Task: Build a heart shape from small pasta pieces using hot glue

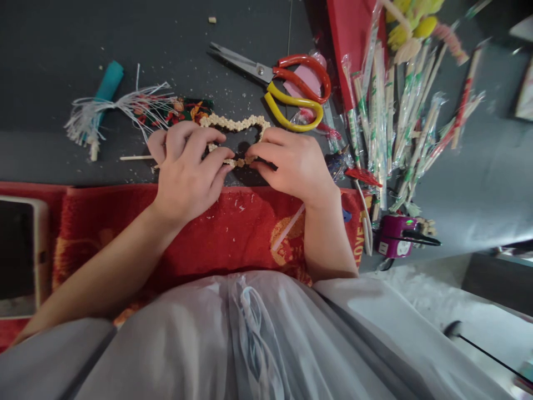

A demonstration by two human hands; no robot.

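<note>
A pale, beaded-looking strip (234, 122) forms an open loop on the dark table. My left hand (187, 166) pinches its near side from the left, thumb and forefinger together. From the right, my right hand (291, 161) pinches the same side, leaving a short stretch between the fingertips. Beneath my left hand a thin pale stick (136, 158) pokes out. A patterned dark green and red cloth piece (189, 109) lies just beyond. Scissors (266, 75) with one red and one yellow handle lie partly open past my right hand.
White threads (120, 104) and a teal roll (109, 83) lie at the left. Several wrapped chopsticks (378, 122) spread at the right, near a purple power socket (396, 236). A red towel (233, 233) covers the near edge, with a tablet-like device (39, 250) on it.
</note>
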